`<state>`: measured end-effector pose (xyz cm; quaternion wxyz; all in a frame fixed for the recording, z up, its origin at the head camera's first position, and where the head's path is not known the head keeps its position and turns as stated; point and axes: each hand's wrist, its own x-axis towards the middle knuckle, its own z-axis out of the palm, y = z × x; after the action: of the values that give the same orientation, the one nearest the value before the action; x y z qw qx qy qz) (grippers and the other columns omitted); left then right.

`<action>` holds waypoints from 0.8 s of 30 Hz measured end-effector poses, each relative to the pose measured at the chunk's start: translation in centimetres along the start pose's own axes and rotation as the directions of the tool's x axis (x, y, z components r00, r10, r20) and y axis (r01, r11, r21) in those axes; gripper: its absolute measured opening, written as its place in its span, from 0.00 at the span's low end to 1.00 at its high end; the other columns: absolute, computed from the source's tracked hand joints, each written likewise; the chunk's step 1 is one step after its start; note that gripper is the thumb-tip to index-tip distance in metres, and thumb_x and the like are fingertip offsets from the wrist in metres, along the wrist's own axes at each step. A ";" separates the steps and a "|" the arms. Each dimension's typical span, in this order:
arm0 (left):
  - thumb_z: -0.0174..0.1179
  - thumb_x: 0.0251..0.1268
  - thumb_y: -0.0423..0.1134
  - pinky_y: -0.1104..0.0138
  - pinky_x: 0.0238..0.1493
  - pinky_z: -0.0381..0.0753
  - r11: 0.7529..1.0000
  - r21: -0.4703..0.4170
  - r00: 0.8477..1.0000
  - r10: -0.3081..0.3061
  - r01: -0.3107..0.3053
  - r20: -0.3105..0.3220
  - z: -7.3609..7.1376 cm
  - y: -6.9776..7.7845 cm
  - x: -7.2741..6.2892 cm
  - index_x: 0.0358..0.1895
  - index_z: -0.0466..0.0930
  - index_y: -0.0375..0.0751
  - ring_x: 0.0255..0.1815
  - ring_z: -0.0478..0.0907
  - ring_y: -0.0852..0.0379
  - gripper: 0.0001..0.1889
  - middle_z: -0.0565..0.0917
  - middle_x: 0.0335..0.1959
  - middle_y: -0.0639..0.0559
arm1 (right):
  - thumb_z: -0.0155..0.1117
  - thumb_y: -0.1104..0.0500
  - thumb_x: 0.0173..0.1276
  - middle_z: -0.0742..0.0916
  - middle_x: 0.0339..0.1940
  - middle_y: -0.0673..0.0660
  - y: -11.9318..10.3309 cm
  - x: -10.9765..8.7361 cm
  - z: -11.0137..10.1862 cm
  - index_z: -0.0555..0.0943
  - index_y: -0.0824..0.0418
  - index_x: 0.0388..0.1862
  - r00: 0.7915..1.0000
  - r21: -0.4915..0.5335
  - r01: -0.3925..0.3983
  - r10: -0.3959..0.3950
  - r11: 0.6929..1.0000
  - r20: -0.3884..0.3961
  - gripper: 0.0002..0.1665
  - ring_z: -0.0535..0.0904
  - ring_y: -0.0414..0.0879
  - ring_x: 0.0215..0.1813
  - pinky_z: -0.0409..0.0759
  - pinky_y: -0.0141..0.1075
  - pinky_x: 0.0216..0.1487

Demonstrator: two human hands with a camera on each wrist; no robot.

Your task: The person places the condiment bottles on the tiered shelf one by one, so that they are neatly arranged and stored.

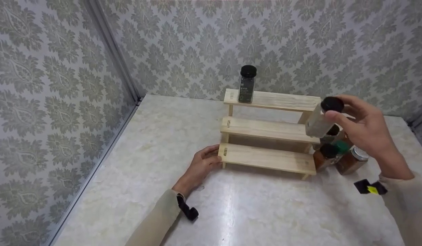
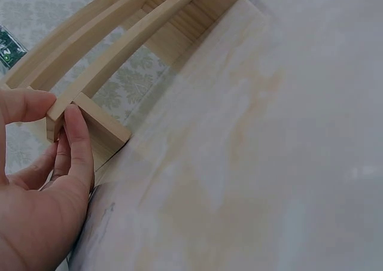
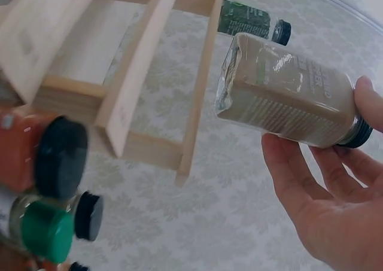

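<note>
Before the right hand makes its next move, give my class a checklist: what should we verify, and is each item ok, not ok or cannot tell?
1. Right hand grips the pale-filled jar: ok, thumb and fingers at its capped end.
2. Left hand on the rack: ok, it pinches the left end of the lowest shelf.
3. Space on the top shelf: ok, bare to the right of the dark jar.
4. Other jars out of the way: not ok, several cluster by the rack's right end and might be knocked.
5. Black cap screwed tight: cannot tell.
</note>
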<state>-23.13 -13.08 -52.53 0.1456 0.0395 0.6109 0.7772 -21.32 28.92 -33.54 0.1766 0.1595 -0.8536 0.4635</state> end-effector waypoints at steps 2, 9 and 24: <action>0.62 0.75 0.32 0.63 0.61 0.85 1.000 0.017 1.000 -0.004 0.004 0.002 -0.1 -0.2 -0.1 0.79 0.67 0.31 0.65 0.80 0.51 0.32 0.74 0.74 0.34 | 0.68 0.63 0.78 0.84 0.58 0.39 -0.5 1.0 0.5 0.80 0.63 0.72 1.000 0.012 -0.003 0.003 1.000 0.011 0.26 0.81 0.28 0.61 0.78 0.16 0.57; 0.63 0.74 0.33 0.62 0.61 0.85 1.000 0.031 1.000 0.003 -0.003 -0.006 -0.2 -0.8 -0.4 0.79 0.67 0.31 0.65 0.81 0.50 0.33 0.75 0.73 0.34 | 0.70 0.56 0.78 0.85 0.59 0.40 -1.7 4.2 2.8 0.82 0.58 0.71 0.999 0.033 -0.025 0.024 0.999 0.027 0.26 0.82 0.29 0.59 0.79 0.21 0.54; 0.62 0.74 0.30 0.61 0.61 0.86 1.000 0.002 1.000 0.005 -0.005 -0.002 0.1 -0.1 -0.1 0.79 0.68 0.31 0.66 0.80 0.49 0.32 0.75 0.73 0.33 | 0.75 0.49 0.73 0.85 0.59 0.49 -3.5 9.8 6.5 0.83 0.56 0.70 0.997 0.117 -0.071 0.068 0.991 0.029 0.29 0.85 0.35 0.52 0.82 0.25 0.49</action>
<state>-23.05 -12.98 -52.55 0.1432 0.0405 0.6115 0.7771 -29.43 20.55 -29.84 0.1397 0.1457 -0.8318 0.5171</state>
